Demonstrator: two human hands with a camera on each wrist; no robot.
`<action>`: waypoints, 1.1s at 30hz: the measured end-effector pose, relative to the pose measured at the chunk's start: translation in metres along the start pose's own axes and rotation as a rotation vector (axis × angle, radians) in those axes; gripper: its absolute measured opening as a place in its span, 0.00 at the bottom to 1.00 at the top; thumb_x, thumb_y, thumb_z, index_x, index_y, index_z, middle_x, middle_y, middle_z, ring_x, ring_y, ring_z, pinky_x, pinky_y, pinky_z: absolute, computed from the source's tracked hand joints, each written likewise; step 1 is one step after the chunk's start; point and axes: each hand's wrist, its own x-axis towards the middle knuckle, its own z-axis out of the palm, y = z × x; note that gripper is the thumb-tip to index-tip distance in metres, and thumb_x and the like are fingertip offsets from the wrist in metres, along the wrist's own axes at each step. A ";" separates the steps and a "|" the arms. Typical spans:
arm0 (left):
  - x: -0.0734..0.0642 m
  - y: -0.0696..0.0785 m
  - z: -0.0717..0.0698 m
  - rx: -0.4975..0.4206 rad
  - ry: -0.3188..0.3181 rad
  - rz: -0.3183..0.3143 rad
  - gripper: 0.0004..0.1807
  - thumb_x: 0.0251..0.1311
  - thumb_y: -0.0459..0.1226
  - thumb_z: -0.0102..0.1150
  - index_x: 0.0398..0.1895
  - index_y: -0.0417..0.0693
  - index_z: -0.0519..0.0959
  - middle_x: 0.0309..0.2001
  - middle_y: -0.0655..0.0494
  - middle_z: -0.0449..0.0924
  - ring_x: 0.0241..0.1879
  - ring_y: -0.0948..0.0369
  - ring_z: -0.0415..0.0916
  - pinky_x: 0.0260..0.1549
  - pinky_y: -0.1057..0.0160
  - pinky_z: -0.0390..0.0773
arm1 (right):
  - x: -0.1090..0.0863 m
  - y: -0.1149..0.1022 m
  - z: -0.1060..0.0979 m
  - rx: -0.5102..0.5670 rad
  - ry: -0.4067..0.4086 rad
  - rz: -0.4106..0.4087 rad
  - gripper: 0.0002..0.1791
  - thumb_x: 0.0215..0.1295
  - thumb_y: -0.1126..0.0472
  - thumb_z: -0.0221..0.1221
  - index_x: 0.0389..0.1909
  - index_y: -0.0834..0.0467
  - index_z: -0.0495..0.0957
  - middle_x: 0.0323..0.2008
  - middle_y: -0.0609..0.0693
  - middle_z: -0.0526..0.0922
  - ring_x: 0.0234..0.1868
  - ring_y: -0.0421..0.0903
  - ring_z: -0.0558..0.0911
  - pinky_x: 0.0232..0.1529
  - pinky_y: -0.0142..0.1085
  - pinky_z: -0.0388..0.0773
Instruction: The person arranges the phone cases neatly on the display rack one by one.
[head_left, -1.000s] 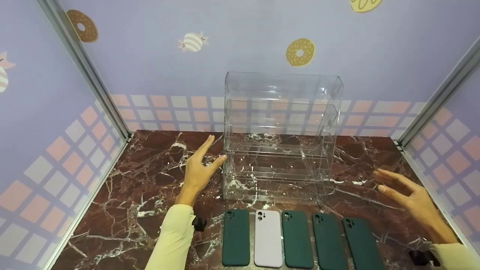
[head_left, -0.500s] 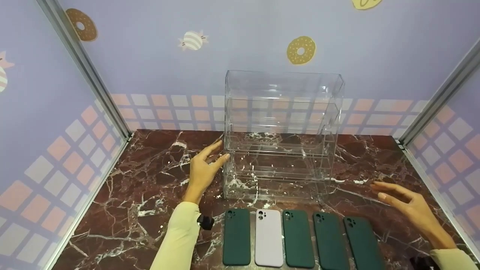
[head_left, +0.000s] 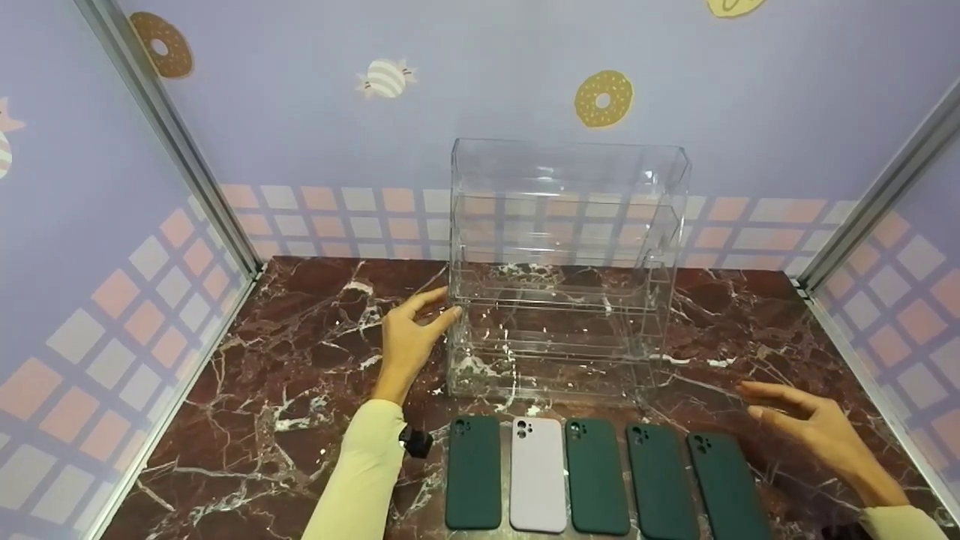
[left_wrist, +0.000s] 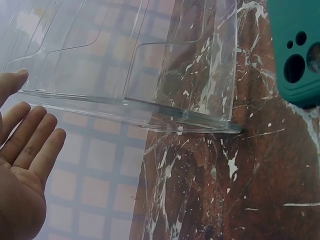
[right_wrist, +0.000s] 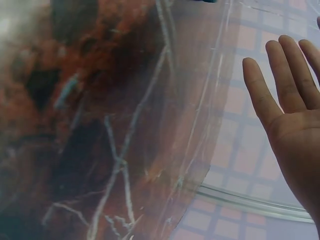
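A clear plastic tiered display rack stands on the table in the head view, its stepped compartments see-through. My left hand is at the rack's left side, fingers extended and thumb tip right at its edge. The left wrist view shows straight fingers beside the rack's clear wall. In front of the rack lies a row of phone cases: a pale lilac one among several dark green ones, such as the leftmost green case. My right hand hovers right of the row, fingers loosely extended, holding nothing.
The dark red marbled table runs back to a lilac wall printed with sweets and checks. Metal corner posts, such as the left post, and side walls bound the space. A small black device sits at my left wrist.
My left hand has moved slightly right, up against the rack's side. My right hand has lowered toward the front of the table. Rack and phone cases have stayed in place.
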 end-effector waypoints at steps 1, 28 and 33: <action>0.000 0.000 0.001 0.000 0.002 -0.008 0.23 0.60 0.36 0.80 0.58 0.38 0.87 0.54 0.43 0.88 0.54 0.45 0.86 0.53 0.56 0.86 | -0.001 0.001 0.001 -0.012 -0.001 -0.001 0.24 0.78 0.60 0.63 0.71 0.60 0.77 0.63 0.50 0.85 0.57 0.33 0.83 0.50 0.29 0.82; -0.005 -0.009 0.009 -0.057 0.037 -0.090 0.21 0.60 0.33 0.79 0.56 0.36 0.87 0.53 0.36 0.86 0.51 0.47 0.85 0.41 0.68 0.84 | -0.013 0.020 0.013 0.028 -0.158 -0.014 0.26 0.73 0.64 0.68 0.69 0.66 0.77 0.62 0.55 0.85 0.52 0.40 0.87 0.44 0.35 0.87; -0.006 -0.010 0.010 -0.073 0.043 -0.073 0.21 0.61 0.32 0.78 0.55 0.34 0.86 0.53 0.36 0.86 0.51 0.45 0.85 0.39 0.69 0.84 | -0.014 0.020 0.014 0.012 -0.195 -0.042 0.27 0.72 0.64 0.69 0.68 0.68 0.78 0.60 0.56 0.85 0.54 0.36 0.85 0.47 0.33 0.86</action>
